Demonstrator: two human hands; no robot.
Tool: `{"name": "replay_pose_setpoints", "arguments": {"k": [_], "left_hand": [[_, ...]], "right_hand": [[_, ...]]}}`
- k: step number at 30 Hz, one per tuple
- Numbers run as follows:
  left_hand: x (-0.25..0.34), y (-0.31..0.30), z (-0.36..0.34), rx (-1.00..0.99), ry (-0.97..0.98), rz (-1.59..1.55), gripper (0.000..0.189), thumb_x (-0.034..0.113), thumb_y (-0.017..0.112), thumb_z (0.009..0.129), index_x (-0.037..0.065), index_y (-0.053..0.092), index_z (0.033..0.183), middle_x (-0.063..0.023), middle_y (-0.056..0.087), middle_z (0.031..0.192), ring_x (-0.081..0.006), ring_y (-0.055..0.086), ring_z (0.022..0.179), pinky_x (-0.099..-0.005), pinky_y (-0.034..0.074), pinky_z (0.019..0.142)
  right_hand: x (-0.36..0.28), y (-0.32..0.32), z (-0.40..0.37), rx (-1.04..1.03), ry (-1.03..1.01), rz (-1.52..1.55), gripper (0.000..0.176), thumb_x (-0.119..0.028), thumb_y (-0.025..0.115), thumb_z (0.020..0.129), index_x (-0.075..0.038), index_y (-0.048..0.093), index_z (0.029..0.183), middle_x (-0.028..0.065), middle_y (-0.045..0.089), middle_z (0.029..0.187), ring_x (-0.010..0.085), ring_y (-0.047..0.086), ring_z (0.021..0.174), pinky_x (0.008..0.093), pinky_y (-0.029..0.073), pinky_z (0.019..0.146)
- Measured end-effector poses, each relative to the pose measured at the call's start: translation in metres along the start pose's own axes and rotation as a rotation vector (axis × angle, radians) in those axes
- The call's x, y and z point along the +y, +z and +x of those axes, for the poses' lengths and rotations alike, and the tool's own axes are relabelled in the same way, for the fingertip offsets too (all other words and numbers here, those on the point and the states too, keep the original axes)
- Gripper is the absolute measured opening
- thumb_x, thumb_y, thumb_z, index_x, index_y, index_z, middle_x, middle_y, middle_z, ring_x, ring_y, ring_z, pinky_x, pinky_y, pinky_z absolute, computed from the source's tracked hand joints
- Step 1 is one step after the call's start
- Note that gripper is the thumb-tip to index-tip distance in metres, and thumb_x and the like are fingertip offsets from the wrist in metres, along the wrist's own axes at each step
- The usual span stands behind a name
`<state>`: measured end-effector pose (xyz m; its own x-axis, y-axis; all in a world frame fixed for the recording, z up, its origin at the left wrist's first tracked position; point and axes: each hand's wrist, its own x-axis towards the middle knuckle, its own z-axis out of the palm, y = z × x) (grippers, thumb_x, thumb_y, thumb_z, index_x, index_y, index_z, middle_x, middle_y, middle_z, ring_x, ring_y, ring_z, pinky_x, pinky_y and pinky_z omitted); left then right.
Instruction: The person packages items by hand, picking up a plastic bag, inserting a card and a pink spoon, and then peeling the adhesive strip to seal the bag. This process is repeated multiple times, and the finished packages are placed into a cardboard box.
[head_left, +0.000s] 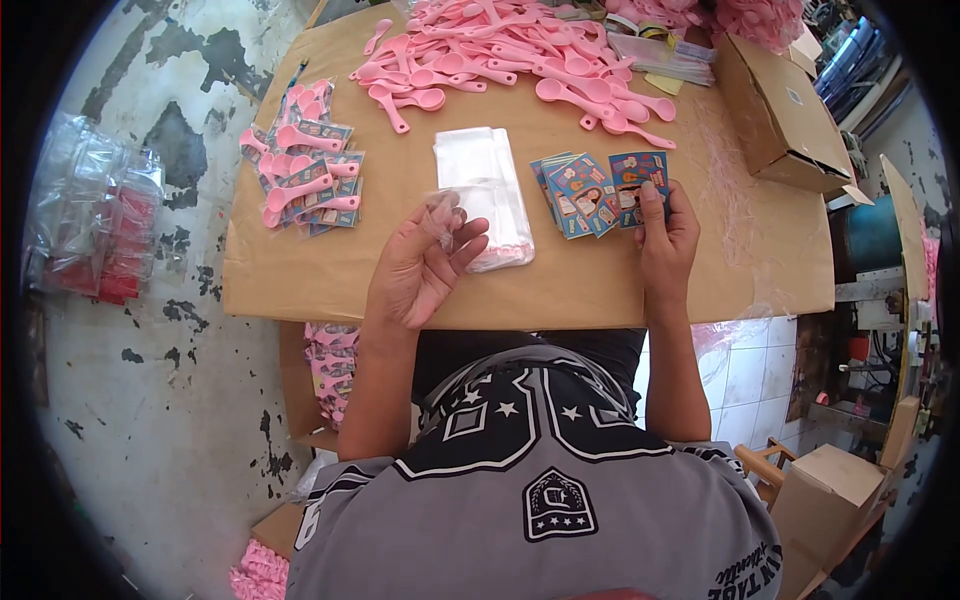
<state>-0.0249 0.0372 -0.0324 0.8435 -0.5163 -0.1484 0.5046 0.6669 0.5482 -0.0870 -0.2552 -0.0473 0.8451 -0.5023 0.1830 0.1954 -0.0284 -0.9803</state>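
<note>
My left hand is raised over the table's near side, palm up, pinching a crumpled piece of clear plastic, which looks like a small bag. Just beyond it lies a stack of clear plastic bags. My right hand grips a blue printed card between thumb and fingers. To its left, a fanned pile of similar cards rests on the table. Pink measuring spoons are heaped at the far side. On the left, several pink spoons lie with cards in clear packets.
Brown paper covers the table. A cardboard box stands at its right edge, near tape rolls and plastic. Below the left front edge, an open box holds packed pink spoons. Clear and red plastic packets are at far left.
</note>
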Motion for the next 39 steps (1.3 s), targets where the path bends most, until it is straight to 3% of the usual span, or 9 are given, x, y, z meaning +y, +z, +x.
{"name": "replay_pose_setpoints", "arguments": {"k": [4,10,13,16,22,32,37,39], "left_hand": [[-0.006,0.003,0.003,0.084,0.077,0.071,0.029,0.009,0.068,0.102,0.004,0.058,0.128,-0.0152,0.071,0.117,-0.0287,0.071,0.115,-0.0382,0.060,0.102],[-0.018,0.035,0.009,0.200,0.291,0.135,0.031,0.009,0.072,0.099,0.003,0.059,0.126,-0.0224,0.071,0.126,-0.0318,0.072,0.114,-0.0348,0.060,0.097],[-0.026,0.037,0.008,0.158,0.342,0.233,0.039,0.013,0.074,0.099,0.002,0.057,0.133,-0.0189,0.069,0.130,-0.0283,0.070,0.117,-0.0340,0.059,0.098],[-0.033,0.042,0.008,0.173,0.361,0.301,0.040,0.012,0.073,0.099,0.001,0.056,0.134,-0.0214,0.068,0.131,-0.0289,0.071,0.115,-0.0340,0.059,0.098],[-0.057,0.042,0.002,0.088,0.322,0.215,0.044,0.008,0.069,0.101,-0.001,0.053,0.140,-0.0229,0.067,0.133,-0.0268,0.069,0.119,-0.0354,0.058,0.100],[-0.072,0.037,-0.008,0.076,0.378,0.250,0.040,0.013,0.066,0.104,-0.003,0.054,0.139,-0.0255,0.065,0.135,-0.0263,0.071,0.117,-0.0360,0.060,0.094],[-0.073,0.041,-0.011,0.083,0.382,0.295,0.038,0.017,0.063,0.106,-0.002,0.056,0.138,-0.0258,0.065,0.135,-0.0249,0.071,0.115,-0.0357,0.060,0.093],[-0.076,0.042,-0.013,0.093,0.407,0.295,0.035,0.015,0.064,0.106,-0.002,0.058,0.136,-0.0238,0.070,0.128,-0.0212,0.072,0.111,-0.0353,0.059,0.095]], "right_hand": [[0.001,0.003,0.001,-0.017,-0.043,0.016,0.018,-0.024,0.062,0.109,-0.006,0.066,0.107,-0.0060,0.059,0.080,0.0000,0.048,0.064,0.0181,0.036,0.054],[-0.010,0.017,-0.010,0.052,-0.110,0.015,0.024,-0.020,0.064,0.107,-0.001,0.064,0.122,-0.0011,0.068,0.094,0.0020,0.058,0.079,0.0196,0.047,0.066],[-0.021,0.015,-0.035,-0.135,-0.058,-0.001,0.025,-0.019,0.065,0.106,-0.001,0.064,0.123,0.0002,0.070,0.096,0.0028,0.060,0.079,0.0193,0.048,0.067],[-0.036,0.030,-0.064,-0.261,0.076,-0.004,0.024,-0.018,0.065,0.106,0.000,0.064,0.123,0.0001,0.069,0.096,0.0027,0.059,0.077,0.0195,0.048,0.065],[-0.037,0.045,-0.073,-0.186,0.120,0.180,0.022,-0.018,0.065,0.107,0.000,0.065,0.120,-0.0003,0.068,0.093,0.0025,0.057,0.073,0.0199,0.046,0.061],[-0.021,0.036,-0.081,-0.173,0.087,-0.030,0.022,-0.018,0.066,0.106,0.001,0.067,0.117,-0.0011,0.066,0.087,0.0020,0.055,0.068,0.0191,0.044,0.059],[-0.031,0.035,-0.085,-0.141,0.072,0.058,0.022,-0.018,0.067,0.105,0.001,0.069,0.116,-0.0021,0.067,0.084,0.0015,0.054,0.067,0.0193,0.043,0.059],[-0.033,0.033,-0.089,-0.172,0.075,0.030,0.021,-0.018,0.067,0.105,0.001,0.069,0.116,-0.0029,0.066,0.083,0.0012,0.054,0.067,0.0192,0.043,0.059]]}}
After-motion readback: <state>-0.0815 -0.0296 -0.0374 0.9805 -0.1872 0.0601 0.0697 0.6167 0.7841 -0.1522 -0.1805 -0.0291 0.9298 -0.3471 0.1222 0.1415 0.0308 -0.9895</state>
